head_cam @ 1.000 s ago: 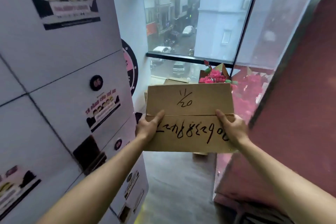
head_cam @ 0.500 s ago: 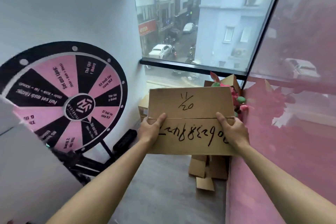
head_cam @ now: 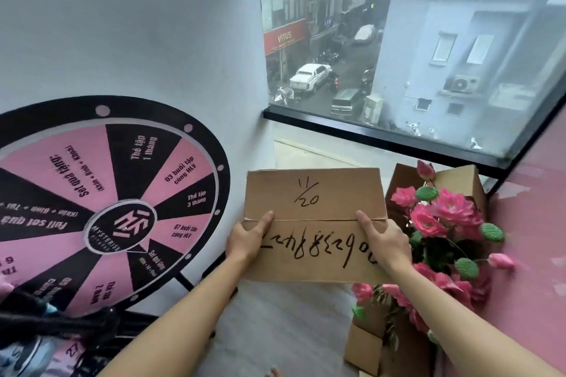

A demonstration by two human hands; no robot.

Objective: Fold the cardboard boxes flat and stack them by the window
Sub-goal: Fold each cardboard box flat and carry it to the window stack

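Bare forearms, left hand point(head_cam: 249, 240), right hand point(head_cam: 386, 243), sleeveless

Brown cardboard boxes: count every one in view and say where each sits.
3. A flattened brown cardboard box held in both hands; an open brown cardboard box behind the pink flowers; a brown cardboard piece on the floor below them. Others may be hidden.

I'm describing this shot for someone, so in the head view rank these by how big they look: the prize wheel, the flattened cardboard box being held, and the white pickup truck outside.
1. Prize wheel, though its left side is cut off by the frame.
2. Flattened cardboard box, held in both hands close to the camera, which inflates it.
3. White pickup truck, tiny only because it is far down on the street.
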